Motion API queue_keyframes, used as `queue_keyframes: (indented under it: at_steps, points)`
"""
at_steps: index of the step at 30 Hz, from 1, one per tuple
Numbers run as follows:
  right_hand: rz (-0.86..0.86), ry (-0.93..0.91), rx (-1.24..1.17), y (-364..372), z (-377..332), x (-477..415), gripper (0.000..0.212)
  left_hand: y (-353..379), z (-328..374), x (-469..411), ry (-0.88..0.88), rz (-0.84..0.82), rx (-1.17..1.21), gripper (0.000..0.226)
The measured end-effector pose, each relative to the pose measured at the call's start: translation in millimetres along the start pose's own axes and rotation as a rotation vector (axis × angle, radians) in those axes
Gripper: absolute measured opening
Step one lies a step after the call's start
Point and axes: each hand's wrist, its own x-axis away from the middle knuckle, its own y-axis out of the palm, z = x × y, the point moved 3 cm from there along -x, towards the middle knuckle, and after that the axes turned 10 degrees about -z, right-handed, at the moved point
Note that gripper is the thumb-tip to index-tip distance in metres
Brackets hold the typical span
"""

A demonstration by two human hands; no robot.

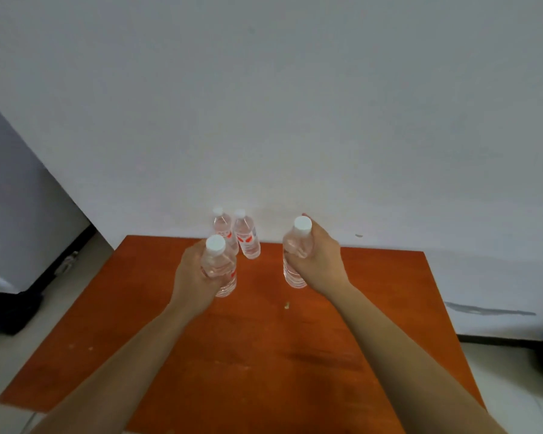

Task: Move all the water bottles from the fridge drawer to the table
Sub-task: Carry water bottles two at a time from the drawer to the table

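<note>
Nearest to us are our own bare arms: the left forearm [123, 355] comes up from the bottom-left corner and the right forearm [405, 349] from the bottom right, both stretched forward over the orange-brown table [264, 371]. At the far left a grey panel [22, 198] stands on the floor beside the table. Our left hand [192, 277] is wrapped round the first bottle [221, 270] from its left side, fingers curled about the body below the white cap. This bottle is upright, of clear plastic with a red-marked label and clear water inside. We cannot tell whether its base touches the tabletop. Just behind it, near the table's far edge by the white wall [295, 104], stand the rear left bottle [222, 228] and the rear right bottle [247, 238]. They are side by side and very close together, both capped and upright, both holding clear water. Well apart to the right, our right hand [320, 258] grasps the second bottle [293, 261] from its right side, fingers closed round its upper body just under the cap. It too stands upright with clear water in it, low over the table or on it. A small pale speck [286, 306] lies on the tabletop between our forearms.
</note>
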Motion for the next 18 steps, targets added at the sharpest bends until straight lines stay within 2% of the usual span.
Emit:
queue_keyframes:
  at_steps: [2, 3, 11, 18]
  points:
    - [-0.015, 0.033, 0.041, 13, 4, -26, 0.026, -3, -21, -31, -0.033, -0.023, -0.018, 0.071]
    - [-0.022, 0.046, 0.063, 21, 8, -38, 0.024, -5, -34, -46, -0.051, -0.031, -0.032, 0.071]
    - [0.029, 0.270, 0.269, 88, 52, -133, 0.047, -15, -126, -175, -0.116, -0.116, -0.138, 0.072]
    - [0.110, 0.437, 0.195, 147, 98, -198, 0.057, -11, -210, -268, -0.172, -0.155, -0.121, 0.052]
